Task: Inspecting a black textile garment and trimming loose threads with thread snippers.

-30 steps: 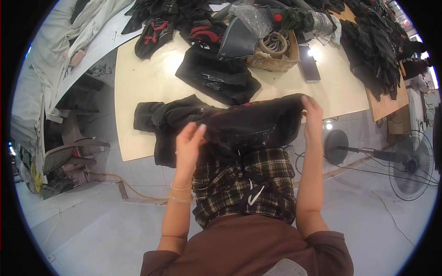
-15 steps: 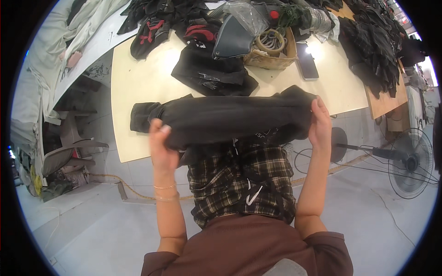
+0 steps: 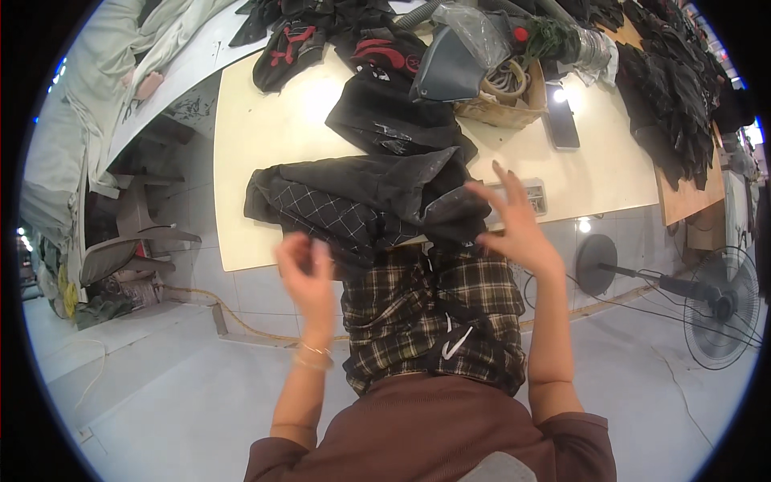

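A black garment (image 3: 353, 189) lies bunched at the table's near edge, partly over my lap. White diamond-patterned lining or panel shows on its left part, and its right end gapes. Just in front of the garment's lower left side is my left hand (image 3: 307, 273), its fingers loosely bent and a little blurred, with nothing visible in them. My right hand (image 3: 514, 229) is at the garment's right end, fingers spread; whether a fingertip touches the cloth I cannot tell. Directly behind lies another folded black garment (image 3: 393, 116) with pale marks.
On the cream table (image 3: 281, 132) stand a cardboard box (image 3: 502, 115) with tape rolls, a grey funnel-shaped piece (image 3: 454, 68), a phone (image 3: 562, 124) and a small tray (image 3: 530, 197). Dark garments (image 3: 662, 96) pile up at right. A fan (image 3: 719, 305) stands right, a chair (image 3: 132, 233) left.
The black garment, stretched between both hands before, now lies bunched on the table, its patterned side showing. Both hands have let go. The small tray has come into sight.
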### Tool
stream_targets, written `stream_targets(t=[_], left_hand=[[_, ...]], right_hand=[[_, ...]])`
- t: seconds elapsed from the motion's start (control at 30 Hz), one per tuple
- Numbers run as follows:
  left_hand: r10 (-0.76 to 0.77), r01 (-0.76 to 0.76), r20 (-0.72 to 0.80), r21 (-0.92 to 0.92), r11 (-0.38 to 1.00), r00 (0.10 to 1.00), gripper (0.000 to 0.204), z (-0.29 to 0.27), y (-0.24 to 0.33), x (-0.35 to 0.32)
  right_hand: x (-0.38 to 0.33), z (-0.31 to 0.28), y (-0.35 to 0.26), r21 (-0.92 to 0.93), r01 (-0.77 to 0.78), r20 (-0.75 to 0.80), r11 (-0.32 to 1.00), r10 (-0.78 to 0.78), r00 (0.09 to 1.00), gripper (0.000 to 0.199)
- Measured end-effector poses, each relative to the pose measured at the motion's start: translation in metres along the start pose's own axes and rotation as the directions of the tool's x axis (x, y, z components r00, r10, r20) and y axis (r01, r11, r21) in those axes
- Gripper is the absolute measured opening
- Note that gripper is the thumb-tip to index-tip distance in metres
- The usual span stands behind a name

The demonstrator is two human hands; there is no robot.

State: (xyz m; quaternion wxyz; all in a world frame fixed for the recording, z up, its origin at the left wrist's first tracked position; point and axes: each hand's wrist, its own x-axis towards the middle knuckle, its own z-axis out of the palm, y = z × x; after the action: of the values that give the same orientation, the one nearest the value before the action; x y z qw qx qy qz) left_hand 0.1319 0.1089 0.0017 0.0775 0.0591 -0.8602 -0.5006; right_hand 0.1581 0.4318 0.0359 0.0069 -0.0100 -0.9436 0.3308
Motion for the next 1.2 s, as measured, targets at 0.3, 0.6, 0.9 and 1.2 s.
stream_targets(t=[0.3,0.6,0.9,1.2], left_hand=[[0.146,-0.147,0.025,0.267,0.952,0.989,0.050,0.010,-0.045,-0.030],[0.122,-0.087,0.385,-0.106,0.991,0.915,0.043,-0.150,0.075,0.094],[0.202,-0.198,0.206,-0.040,0.979,0.957,0.017,-0.009,0.046,0.092],[-0.036,0.630,0.919,-0.240,0.739,0.393,0.033,0.067,0.036,-0.041]], right_hand=[[-0.015,-0.023,-0.056,0.838,-0.421,0.412,0.346,0.103,0.905,0.031],[-0.040,-0.081,-0.060,0.978,0.100,0.049,-0.184,0.666,0.745,0.029],[-0.026,-0.008,0.099,0.993,-0.111,0.057,0.029,0.713,0.699,0.033],[-0.041,-0.027,0.103,0.982,-0.182,0.092,0.059,0.687,0.720,0.034]])
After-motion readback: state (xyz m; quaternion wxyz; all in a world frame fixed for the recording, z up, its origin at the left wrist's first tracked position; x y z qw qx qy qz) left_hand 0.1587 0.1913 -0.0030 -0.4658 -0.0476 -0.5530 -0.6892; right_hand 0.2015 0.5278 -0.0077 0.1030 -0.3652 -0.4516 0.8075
